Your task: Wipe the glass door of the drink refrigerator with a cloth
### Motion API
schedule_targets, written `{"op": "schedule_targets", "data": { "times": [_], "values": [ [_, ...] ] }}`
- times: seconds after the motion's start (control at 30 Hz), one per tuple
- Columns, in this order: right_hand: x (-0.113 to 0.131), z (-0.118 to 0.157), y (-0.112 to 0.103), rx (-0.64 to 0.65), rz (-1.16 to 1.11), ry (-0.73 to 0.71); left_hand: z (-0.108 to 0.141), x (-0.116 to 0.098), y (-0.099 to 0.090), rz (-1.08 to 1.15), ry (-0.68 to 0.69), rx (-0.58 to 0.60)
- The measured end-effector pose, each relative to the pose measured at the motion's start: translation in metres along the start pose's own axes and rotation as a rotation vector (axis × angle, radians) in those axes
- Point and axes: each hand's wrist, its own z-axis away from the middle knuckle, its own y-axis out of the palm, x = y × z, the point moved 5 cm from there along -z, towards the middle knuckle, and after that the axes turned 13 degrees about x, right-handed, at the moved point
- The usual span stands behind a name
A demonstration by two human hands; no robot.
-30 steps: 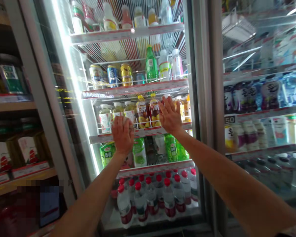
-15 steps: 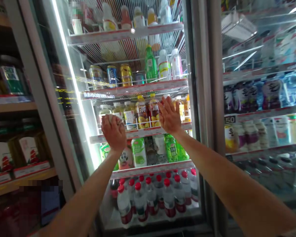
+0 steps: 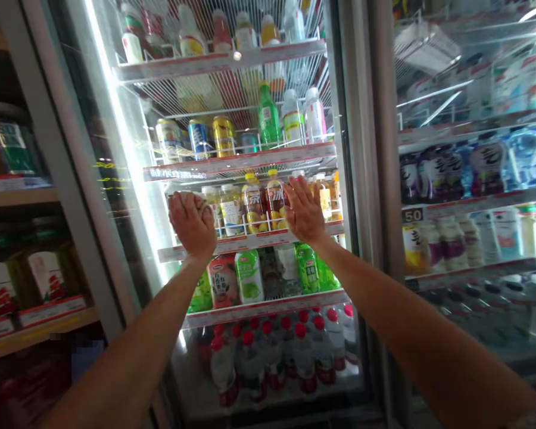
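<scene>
Both arms reach forward to the glass door (image 3: 366, 149) of a lit drinks cooler. My left hand (image 3: 192, 229) is closed over a pale crumpled cloth (image 3: 204, 205), pressed against the glass in front of the left end of the middle shelf. Most of the cloth is hidden under the fingers. To the right, my right hand (image 3: 304, 213) lies flat on the glass with its fingers stretched out, holding nothing. Between the hands, behind the glass, stand yellow-capped tea bottles (image 3: 254, 205).
Cans (image 3: 223, 137) and a green bottle (image 3: 268, 116) stand on a shelf above. Lower down are green cartons (image 3: 249, 277) and red-capped water bottles (image 3: 301, 357). Another cooler with purple-labelled bottles (image 3: 486, 164) adjoins on the right; shelves of jars (image 3: 15, 140) flank the left.
My left hand has slid with the cloth to the left and slightly up across the glass. The right hand stays flat in nearly the same spot. The view has shifted slightly.
</scene>
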Motion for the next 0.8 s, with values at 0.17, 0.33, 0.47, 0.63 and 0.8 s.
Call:
{"op": "schedule_targets", "data": {
  "times": [0.17, 0.33, 0.47, 0.63, 0.8],
  "values": [
    [0.013, 0.002, -0.011, -0.113, -0.177, -0.074, -0.002, -0.062, 0.029, 0.027, 0.168, 0.067],
    [0.056, 0.009, -0.003, -0.007, -0.357, -0.29, 0.003, -0.076, 0.028, 0.062, 0.211, 0.101],
    [0.087, 0.007, 0.01, 0.064, -0.189, -0.218, 0.034, -0.037, 0.015, -0.079, 0.288, 0.196],
    [0.123, -0.012, 0.025, -0.002, -0.004, -0.14, 0.063, -0.001, 0.012, -0.231, 0.244, 0.121],
    [0.078, -0.012, 0.016, -0.009, 0.077, -0.296, 0.063, -0.002, 0.018, -0.261, 0.236, 0.103]
  ]
}}
